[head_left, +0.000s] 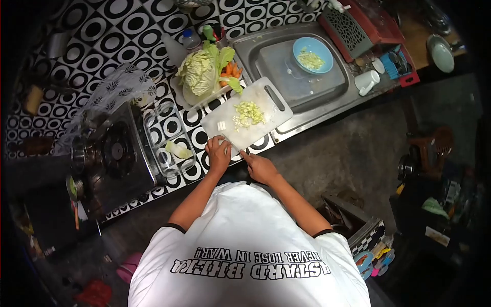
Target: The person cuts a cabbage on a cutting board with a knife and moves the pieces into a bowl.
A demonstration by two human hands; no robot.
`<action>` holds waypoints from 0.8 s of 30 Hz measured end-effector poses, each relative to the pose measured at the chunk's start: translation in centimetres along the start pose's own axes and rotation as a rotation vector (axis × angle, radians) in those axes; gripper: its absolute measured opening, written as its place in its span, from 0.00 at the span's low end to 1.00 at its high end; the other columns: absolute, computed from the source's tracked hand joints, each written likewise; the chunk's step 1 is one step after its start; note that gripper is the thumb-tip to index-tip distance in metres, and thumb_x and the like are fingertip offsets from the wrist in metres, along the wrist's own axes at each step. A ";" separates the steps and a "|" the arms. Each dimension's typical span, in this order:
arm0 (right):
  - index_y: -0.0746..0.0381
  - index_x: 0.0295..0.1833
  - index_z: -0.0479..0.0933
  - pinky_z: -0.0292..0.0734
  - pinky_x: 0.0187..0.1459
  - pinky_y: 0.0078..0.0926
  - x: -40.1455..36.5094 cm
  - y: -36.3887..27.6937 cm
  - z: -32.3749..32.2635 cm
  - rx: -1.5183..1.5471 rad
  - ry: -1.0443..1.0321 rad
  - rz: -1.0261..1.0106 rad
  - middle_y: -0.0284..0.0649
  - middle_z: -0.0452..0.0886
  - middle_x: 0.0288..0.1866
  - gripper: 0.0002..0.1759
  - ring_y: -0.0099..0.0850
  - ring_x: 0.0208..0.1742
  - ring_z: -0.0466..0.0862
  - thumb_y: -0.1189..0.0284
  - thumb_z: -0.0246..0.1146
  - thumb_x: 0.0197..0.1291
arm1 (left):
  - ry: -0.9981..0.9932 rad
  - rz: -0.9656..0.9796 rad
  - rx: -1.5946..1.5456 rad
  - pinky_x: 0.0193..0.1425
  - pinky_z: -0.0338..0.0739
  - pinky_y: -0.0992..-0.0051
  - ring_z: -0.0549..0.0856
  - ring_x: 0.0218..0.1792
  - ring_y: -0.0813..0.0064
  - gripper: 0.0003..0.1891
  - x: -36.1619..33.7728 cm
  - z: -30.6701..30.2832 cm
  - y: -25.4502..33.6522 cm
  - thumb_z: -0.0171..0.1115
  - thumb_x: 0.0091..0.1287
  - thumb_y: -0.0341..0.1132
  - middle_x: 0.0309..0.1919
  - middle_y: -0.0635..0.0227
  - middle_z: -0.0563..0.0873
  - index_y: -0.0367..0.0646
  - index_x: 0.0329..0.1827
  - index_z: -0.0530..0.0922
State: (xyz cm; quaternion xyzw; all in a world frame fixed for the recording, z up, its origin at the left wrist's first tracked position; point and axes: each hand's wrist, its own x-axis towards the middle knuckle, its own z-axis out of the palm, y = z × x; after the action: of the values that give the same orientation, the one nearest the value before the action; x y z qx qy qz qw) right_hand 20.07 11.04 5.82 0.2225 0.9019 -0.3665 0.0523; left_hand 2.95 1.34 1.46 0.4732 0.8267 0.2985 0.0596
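Keeping the board steady seems to be the main care now: both hands work at the near corner of the white cutting board (245,137). The left hand (219,153) lays its bent fingers at this corner, but I cannot tell if its grip closes on something. The right hand (260,168) is just beside, the forefinger stretched and the other fingers folded; what its grip holds is hidden. To do it well, I judge that the fingertips should be curled back and the pressure gentle, because the chopped cabbage (249,113) lies loose on the middle of the board.

The table (194,116) has black and white ring tiles, and the board reaches over the rim of the sink (271,66). A cabbage head (202,77) stands behind the board, near the carrots (232,70). At left is a stove (115,148); the floor (327,138) is grey and dim.
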 end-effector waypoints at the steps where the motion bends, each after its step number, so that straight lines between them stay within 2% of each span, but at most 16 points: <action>1: 0.58 0.74 0.64 0.79 0.47 0.44 -0.1 -0.3 0.2 0.011 0.010 0.011 0.49 0.81 0.45 0.36 0.47 0.46 0.83 0.76 0.60 0.57 | -0.013 0.012 -0.005 0.61 0.62 0.58 0.73 0.56 0.58 0.05 0.1 0.1 -0.1 0.70 0.57 0.31 0.49 0.64 0.78 0.44 0.36 0.84; 5: 0.57 0.74 0.65 0.79 0.49 0.43 -0.6 -1.3 0.7 -0.003 0.093 0.082 0.47 0.81 0.45 0.36 0.45 0.47 0.83 0.76 0.60 0.57 | -0.015 0.042 -0.043 0.62 0.61 0.59 0.72 0.57 0.59 0.06 0.4 0.0 -0.8 0.72 0.55 0.31 0.50 0.66 0.79 0.45 0.34 0.84; 8: 0.57 0.74 0.66 0.79 0.50 0.42 -0.7 -2.2 1.1 0.011 0.061 0.163 0.47 0.81 0.45 0.35 0.46 0.48 0.83 0.76 0.60 0.58 | -0.016 0.059 -0.061 0.61 0.61 0.60 0.72 0.56 0.60 0.06 0.7 0.3 -1.2 0.73 0.53 0.30 0.50 0.67 0.79 0.46 0.34 0.85; 17: 0.53 0.75 0.65 0.78 0.51 0.43 -0.7 -3.8 2.4 0.012 0.141 0.219 0.48 0.81 0.47 0.35 0.47 0.48 0.83 0.75 0.60 0.59 | -0.022 0.044 -0.071 0.61 0.60 0.58 0.72 0.57 0.61 0.07 0.4 0.3 -2.1 0.73 0.54 0.31 0.50 0.69 0.78 0.50 0.35 0.86; 24: 0.50 0.75 0.66 0.78 0.51 0.43 -0.7 -3.7 2.0 -0.036 0.160 0.221 0.47 0.81 0.46 0.35 0.47 0.47 0.83 0.74 0.60 0.60 | -0.045 0.033 -0.075 0.64 0.59 0.60 0.70 0.59 0.61 0.06 0.4 0.0 -1.8 0.72 0.56 0.32 0.51 0.69 0.78 0.49 0.36 0.86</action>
State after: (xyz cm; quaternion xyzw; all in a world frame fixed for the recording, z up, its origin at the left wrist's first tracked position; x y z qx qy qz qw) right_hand 18.95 7.13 6.90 0.3482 0.8795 -0.3235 0.0242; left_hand 1.37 0.99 0.51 0.4908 0.8053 0.3198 0.0908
